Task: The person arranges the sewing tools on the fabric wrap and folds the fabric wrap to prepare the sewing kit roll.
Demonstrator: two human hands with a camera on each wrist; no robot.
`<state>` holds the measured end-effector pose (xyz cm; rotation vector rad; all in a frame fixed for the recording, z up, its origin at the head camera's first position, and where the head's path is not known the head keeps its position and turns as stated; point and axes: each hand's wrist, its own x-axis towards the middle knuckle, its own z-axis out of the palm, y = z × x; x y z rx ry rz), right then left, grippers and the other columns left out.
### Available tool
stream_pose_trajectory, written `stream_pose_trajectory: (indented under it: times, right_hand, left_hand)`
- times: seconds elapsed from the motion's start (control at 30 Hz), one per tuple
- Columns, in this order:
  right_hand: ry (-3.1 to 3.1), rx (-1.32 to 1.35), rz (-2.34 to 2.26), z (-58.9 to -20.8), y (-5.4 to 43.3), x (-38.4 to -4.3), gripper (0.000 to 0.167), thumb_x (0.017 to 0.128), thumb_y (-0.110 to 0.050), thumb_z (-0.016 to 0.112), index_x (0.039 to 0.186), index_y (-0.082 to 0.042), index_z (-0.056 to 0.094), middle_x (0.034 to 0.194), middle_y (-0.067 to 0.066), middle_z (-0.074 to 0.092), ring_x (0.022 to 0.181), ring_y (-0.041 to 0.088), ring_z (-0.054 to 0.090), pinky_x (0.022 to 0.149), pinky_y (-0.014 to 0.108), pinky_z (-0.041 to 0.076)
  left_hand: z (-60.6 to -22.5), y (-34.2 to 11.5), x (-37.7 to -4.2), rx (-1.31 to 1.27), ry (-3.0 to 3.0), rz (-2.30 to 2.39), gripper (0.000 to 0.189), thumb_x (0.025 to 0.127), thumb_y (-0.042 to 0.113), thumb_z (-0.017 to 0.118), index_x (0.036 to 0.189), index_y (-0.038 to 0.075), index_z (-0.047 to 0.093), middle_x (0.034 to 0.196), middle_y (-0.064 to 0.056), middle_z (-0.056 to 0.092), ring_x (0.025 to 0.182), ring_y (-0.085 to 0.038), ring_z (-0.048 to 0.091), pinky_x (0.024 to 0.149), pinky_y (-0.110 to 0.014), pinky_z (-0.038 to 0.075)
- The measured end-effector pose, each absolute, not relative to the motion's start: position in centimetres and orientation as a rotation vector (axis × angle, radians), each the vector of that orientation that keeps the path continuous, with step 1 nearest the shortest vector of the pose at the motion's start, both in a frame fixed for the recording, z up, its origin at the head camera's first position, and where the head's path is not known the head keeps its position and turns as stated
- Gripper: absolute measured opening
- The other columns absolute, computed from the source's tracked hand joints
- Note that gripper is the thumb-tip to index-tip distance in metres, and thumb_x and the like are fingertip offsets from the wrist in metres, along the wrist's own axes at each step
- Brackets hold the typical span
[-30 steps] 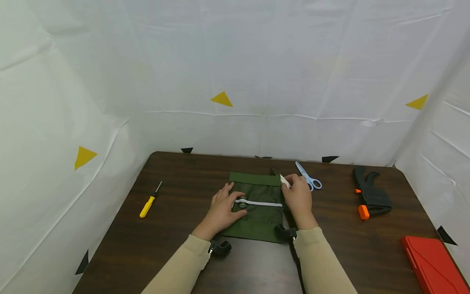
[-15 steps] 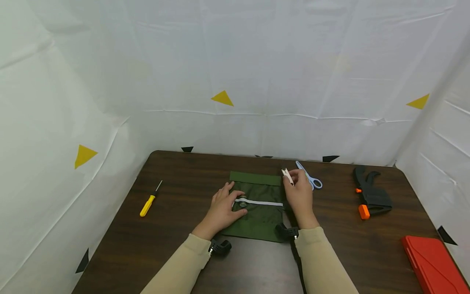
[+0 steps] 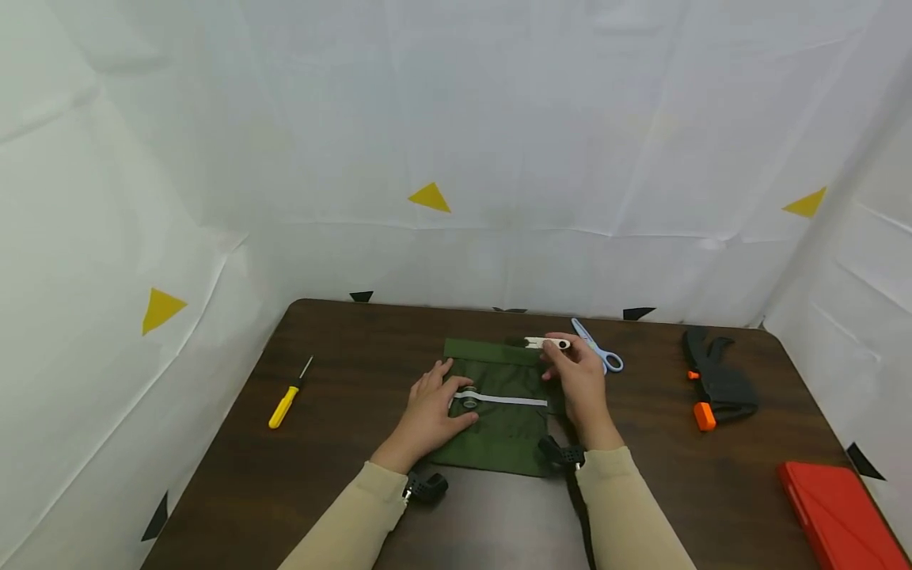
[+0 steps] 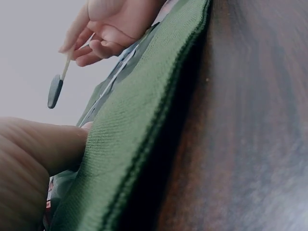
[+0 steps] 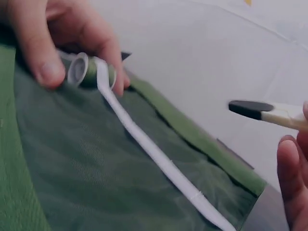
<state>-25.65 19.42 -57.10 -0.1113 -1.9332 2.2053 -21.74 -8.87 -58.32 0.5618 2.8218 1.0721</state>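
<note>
Now pinches tool [image 3: 535, 343] in right hand [image 3: 580, 378], pointing left above far right corner of cloth [image 3: 499, 437], with left hand [image 3: 431, 404] spread loosely round spool [image 3: 469, 402].

I can see the left hand [image 3: 432, 409] lying palm-down, thumb and fingers [image 3: 426, 381] parted; the right hand [image 3: 583, 385], slightly farther forward, pinches between thumb and fingers. Both forearms [image 3: 354, 514] reach ahead.

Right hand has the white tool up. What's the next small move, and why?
Probably lower the white tool toward the white strap: the right hand holds it lifted off the green cloth, while the strap right of the spool, by the left hand, looks unoccupied.
</note>
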Motion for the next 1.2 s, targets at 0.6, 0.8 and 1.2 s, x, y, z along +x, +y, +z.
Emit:
stream_pose_trajectory:
  times: [0.6,0.8,1.2]
  right_hand:
    - [-2.085,0.233,2.388,-57.9,17.1,-25.3,0.041,0.112,-0.023,0.065,0.146,-0.012,0.046,0.086,0.006,0.071,0.065,0.017,0.071,0.052,0.034,0.062]
    - [-2.218,0.234,2.396,-58.5,16.8,-25.2,0.055,0.11,-0.018,0.069,0.154,0.0,0.042,0.097,0.011,0.069,0.067,0.019,0.068,0.05,0.033,0.059]
    - [-2.2,0.185,2.359,-58.2,16.2,-26.2,0.077,0.102,0.009,0.068,0.164,-0.005,0.026,0.126,0.026,0.058,0.09,0.019,0.075,0.08,0.038,0.069]
  left_hand:
    - [-59.2,-8.1,-22.2,0.573,2.839,1.073,0.052,0.098,0.039,0.083,0.145,0.021,0.067,0.178,-0.018,0.03,0.169,-0.043,0.019,0.132,-0.07,0.018]
    - [-59.6,-8.3,-22.2,0.566,2.832,1.018,0.053,0.099,0.043,0.082,0.146,0.024,0.066,0.18,-0.016,0.028,0.17,-0.041,0.018,0.133,-0.068,0.018]
    - [-59.3,-8.6,-22.9,0.567,2.853,1.014,0.054,0.098,0.042,0.083,0.146,0.024,0.066,0.18,-0.015,0.028,0.17,-0.04,0.018,0.132,-0.069,0.017]
